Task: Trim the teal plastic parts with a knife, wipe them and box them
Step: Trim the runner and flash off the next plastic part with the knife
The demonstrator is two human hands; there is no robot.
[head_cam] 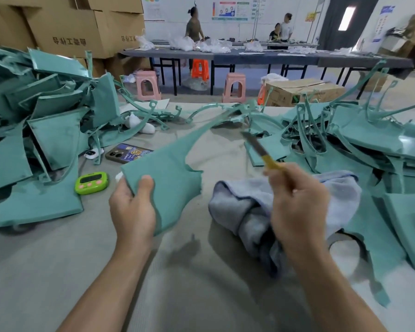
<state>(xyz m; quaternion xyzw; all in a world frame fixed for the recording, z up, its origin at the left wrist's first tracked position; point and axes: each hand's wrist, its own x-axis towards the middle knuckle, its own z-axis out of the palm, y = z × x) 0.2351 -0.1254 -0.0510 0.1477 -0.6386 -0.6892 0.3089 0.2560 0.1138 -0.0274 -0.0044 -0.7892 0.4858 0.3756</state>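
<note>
Teal plastic everywhere on this bench. The left hand grips one teal part by its near corner, thumb pressed on top and fingers curled underneath. It is a flat, matte, finely grained slab, broad at the grip. From there it narrows into a long thin curved arm, so its long axis runs away from the thumb toward the far right. The edge on the side away from the palm is ragged with thin flash. The wide end tilts up off the grey table covering.

Over to the right hand: it is clenched round the yellow handle of a knife. The dark slim blade points up and away from the knuckles, toward the part's thin arm. It is blurred, so I cannot tell whether it touches.

Directly beneath that fist lies a crumpled blue-grey towel, soft and looped like terry.

Outside the left grip sits a heap of teal panels, angular and stacked at all tilts. Another tangle of panels and curved strips lies outside the right fist. Just beyond the left fingertips lie a glossy lime-green timer and a phone, flat on the cover.
</note>
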